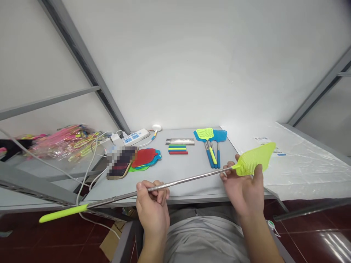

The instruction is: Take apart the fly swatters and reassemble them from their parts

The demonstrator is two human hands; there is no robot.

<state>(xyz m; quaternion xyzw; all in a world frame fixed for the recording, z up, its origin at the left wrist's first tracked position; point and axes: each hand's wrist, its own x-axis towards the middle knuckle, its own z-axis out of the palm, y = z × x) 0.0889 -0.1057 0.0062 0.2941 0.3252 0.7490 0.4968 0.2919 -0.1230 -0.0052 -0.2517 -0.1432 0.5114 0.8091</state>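
An extended telescopic fly swatter (189, 179) slants across the front of the table, with a yellow-green grip at the left and a yellow-green mesh head at the right. My left hand (153, 204) is closed round the metal rod near its middle. At the other end, my right hand (245, 190) holds the swatter where rod meets head, its thumb against the mesh. Beyond it lie several assembled swatters (216, 135), blue and yellow-green, with shortened rods. Metal rods (179, 141) lie in a row above coloured grips (177, 149). Loose swatter heads (144, 158), red on top, are stacked at the left.
A phone (122, 162), partly pixelated, lies by the loose heads. Behind it are a power strip (135, 137) and white cables. Bagged colourful items (71, 140) lie beyond the left shelf post. White plastic sheeting (304, 164) covers the right side.
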